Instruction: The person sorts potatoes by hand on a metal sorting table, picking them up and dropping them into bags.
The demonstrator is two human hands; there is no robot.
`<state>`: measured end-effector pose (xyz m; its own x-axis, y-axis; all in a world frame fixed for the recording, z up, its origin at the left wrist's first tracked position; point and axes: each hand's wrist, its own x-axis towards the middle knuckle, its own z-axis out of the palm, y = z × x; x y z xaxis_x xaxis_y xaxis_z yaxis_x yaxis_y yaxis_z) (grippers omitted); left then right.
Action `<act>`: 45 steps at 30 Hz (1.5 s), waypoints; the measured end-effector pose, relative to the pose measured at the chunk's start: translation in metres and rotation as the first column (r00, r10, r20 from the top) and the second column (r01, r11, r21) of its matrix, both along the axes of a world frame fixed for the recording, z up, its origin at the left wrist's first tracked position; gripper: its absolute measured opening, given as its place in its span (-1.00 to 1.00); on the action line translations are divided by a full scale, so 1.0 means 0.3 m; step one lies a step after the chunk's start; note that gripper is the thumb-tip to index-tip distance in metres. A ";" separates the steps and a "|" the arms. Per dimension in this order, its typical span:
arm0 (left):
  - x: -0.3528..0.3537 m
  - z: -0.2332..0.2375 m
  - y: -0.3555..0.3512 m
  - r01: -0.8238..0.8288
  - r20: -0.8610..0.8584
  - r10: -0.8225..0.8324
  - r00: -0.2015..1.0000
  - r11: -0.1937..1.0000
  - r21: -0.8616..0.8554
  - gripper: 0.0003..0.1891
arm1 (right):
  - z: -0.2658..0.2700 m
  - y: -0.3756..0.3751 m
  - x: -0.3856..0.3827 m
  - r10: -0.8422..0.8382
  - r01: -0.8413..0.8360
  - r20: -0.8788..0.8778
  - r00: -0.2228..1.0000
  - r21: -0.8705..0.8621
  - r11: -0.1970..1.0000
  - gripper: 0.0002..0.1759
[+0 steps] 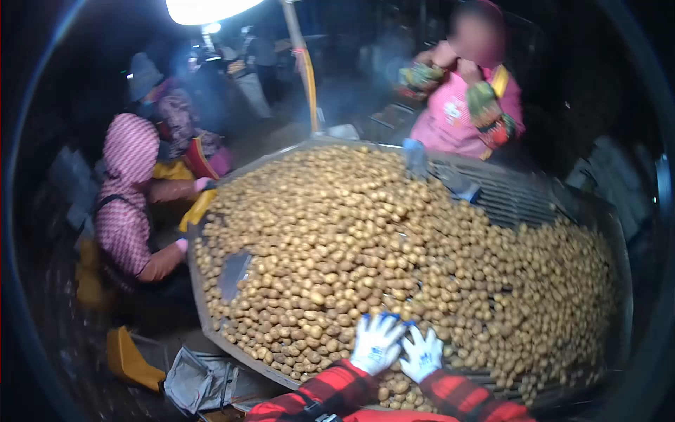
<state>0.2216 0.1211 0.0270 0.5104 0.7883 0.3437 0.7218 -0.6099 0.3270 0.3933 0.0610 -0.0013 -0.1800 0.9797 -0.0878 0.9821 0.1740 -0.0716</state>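
Darkness closes around a work site lit by one overhead lamp (204, 8), and under it a slatted metal sorting tray (508, 200) carries a deep heap of small potatoes (330, 232) that reaches its near rim. The left hand (377, 342) and the right hand (422, 354), both in white gloves with blue trim, lie side by side and touching on the near slope of the heap. Their backs are up and their fingers spread, released rather than clenched; whether a potato sits under either palm is hidden. Red plaid sleeves (330, 390) run up from the bottom edge, so the forearms appear to reach forward and slightly down. The likeliest trouble seems to be the loose pile: a push at its foot could send potatoes over the near rim. The low light and haze could also hide damaged potatoes. A co-worker in a pink checked hood (126, 204) leans in at the left rim, and another in a pink apron (460, 112) stands at the far side, well apart.
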 end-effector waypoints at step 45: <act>0.007 -0.017 -0.234 0.031 0.031 -0.026 0.999 0.978 -0.205 -0.51 | 0.057 -0.343 0.134 0.219 -0.213 -0.438 0.872 0.063 0.975 -0.36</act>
<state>0.2237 0.0511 0.0220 0.5261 0.8288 0.1903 0.6940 -0.5478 0.4672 0.4334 -0.0419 0.0157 -0.4039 0.9127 0.0621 0.7881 0.3816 -0.4830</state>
